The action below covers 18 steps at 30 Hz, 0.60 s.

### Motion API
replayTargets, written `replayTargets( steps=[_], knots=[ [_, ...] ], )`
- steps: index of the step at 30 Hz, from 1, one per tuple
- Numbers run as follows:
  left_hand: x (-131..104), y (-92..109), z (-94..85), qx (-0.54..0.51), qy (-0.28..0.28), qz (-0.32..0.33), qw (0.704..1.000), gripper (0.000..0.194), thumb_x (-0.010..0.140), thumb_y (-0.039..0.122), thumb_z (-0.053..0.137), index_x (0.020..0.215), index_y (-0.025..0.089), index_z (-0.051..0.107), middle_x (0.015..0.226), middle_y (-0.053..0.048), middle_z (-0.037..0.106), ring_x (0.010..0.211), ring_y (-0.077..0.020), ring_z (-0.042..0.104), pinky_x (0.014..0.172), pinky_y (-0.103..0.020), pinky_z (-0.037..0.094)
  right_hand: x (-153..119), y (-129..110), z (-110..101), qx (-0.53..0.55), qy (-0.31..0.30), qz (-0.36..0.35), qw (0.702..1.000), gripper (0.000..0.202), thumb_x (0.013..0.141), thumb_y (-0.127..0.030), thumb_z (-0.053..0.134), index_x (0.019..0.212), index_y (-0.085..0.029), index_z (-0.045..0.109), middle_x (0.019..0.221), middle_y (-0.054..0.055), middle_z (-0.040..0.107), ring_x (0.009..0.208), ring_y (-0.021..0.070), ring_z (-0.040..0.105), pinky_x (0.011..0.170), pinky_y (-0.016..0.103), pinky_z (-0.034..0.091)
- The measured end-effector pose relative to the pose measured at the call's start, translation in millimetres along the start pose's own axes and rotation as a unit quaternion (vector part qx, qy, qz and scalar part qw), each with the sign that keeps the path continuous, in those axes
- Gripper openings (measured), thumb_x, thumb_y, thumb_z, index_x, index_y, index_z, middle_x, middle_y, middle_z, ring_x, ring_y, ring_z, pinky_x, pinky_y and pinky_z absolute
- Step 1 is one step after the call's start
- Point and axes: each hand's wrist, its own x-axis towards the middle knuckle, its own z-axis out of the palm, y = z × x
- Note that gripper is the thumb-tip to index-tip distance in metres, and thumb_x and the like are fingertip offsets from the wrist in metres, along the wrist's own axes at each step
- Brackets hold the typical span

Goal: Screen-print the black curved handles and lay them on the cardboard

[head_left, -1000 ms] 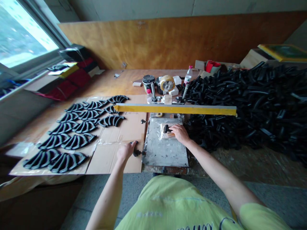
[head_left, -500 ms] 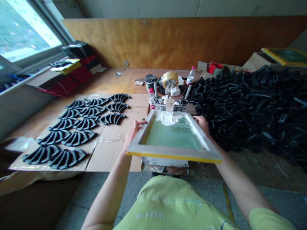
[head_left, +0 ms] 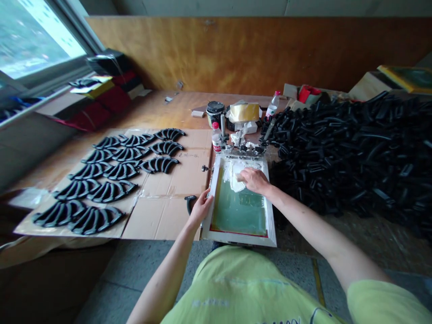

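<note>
A framed screen [head_left: 240,211] with a green mesh lies flat in front of me, held at its far end by a metal clamp [head_left: 241,152]. White paste [head_left: 232,173] is smeared over the mesh's far part. My right hand [head_left: 254,180] is closed on a small squeegee [head_left: 239,177] that touches the paste. Against the screen's left edge rests my left hand [head_left: 202,204], its fingers bent over the frame; whether it grips is unclear. Just left of that hand, a single black curved part [head_left: 190,203] lies partly hidden on the cardboard.
Rows of black curved parts [head_left: 111,191] cover the cardboard [head_left: 158,218] at left. A big heap of black parts [head_left: 354,157] stands at right. Behind the clamp are two bottles [head_left: 216,137], a tub [head_left: 215,112] and a tape roll [head_left: 243,111].
The screen has come down from tilted to flat. My right hand has left its right edge and taken the squeegee. My left hand has moved nearer me, and a black part now shows beside it.
</note>
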Motion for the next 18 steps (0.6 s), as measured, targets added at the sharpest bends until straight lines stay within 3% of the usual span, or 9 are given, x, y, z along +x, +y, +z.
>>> replayTargets(
  steps=[3,5,8,12,15,18],
  knots=[
    [-1.0,0.1,0.2,0.012,0.009,0.004,1.000,0.069,0.078,0.057,0.060,0.135,0.019,0.053,0.090,-0.005,0.070,0.076,-0.0170,0.063,0.066,-0.025,0.047,-21.0,-1.3,-8.1,0.029,-0.024,-0.101,0.994,0.023,0.076,-0.003,0.051,0.089,-0.016,0.064,0.090,0.007,0.065,0.089,0.0202,0.057,0.077,0.028,0.041],
    [-1.6,0.6,0.7,0.025,0.019,0.008,0.999,0.067,0.079,0.057,0.060,0.133,0.019,0.055,0.090,-0.005,0.070,0.077,-0.0175,0.063,0.066,-0.025,0.047,-21.4,0.8,-16.8,0.053,-0.046,-0.125,0.990,0.021,0.074,-0.003,0.053,0.085,-0.018,0.064,0.087,0.005,0.065,0.085,0.0188,0.057,0.074,0.027,0.040],
    [-2.3,1.3,0.5,0.029,0.028,0.015,0.999,0.065,0.078,0.057,0.060,0.131,0.019,0.057,0.088,-0.005,0.070,0.075,-0.0177,0.063,0.063,-0.025,0.047,-11.4,3.0,-19.0,0.073,-0.010,-0.077,0.994,0.014,0.078,-0.008,0.055,0.079,-0.019,0.064,0.083,0.004,0.064,0.084,0.0188,0.057,0.072,0.027,0.039],
    [-1.3,-0.5,-0.7,0.040,0.022,0.017,0.999,0.066,0.079,0.059,0.059,0.131,0.019,0.056,0.085,-0.005,0.070,0.070,-0.0166,0.062,0.059,-0.024,0.045,-17.4,-2.5,2.2,0.066,0.086,-0.045,0.993,0.023,0.078,-0.003,0.052,0.089,-0.016,0.067,0.093,0.009,0.065,0.095,0.0223,0.055,0.081,0.031,0.042],
    [-0.2,-1.2,-1.3,0.043,0.019,0.018,0.999,0.066,0.079,0.060,0.058,0.131,0.019,0.056,0.083,-0.004,0.070,0.069,-0.0163,0.062,0.057,-0.023,0.045,-31.0,-4.9,8.4,0.085,0.075,-0.078,0.991,0.025,0.080,-0.004,0.052,0.095,-0.017,0.068,0.095,0.008,0.067,0.094,0.0213,0.057,0.084,0.031,0.044],
    [-4.0,8.4,-3.1,0.030,0.009,0.016,0.999,0.068,0.078,0.060,0.060,0.132,0.019,0.056,0.082,-0.004,0.070,0.066,-0.0159,0.062,0.055,-0.023,0.045,-19.3,-0.9,-6.1,0.105,0.058,-0.041,0.992,0.022,0.084,-0.016,0.059,0.103,-0.022,0.068,0.096,0.004,0.069,0.090,0.0198,0.061,0.080,0.030,0.046]
  ],
)
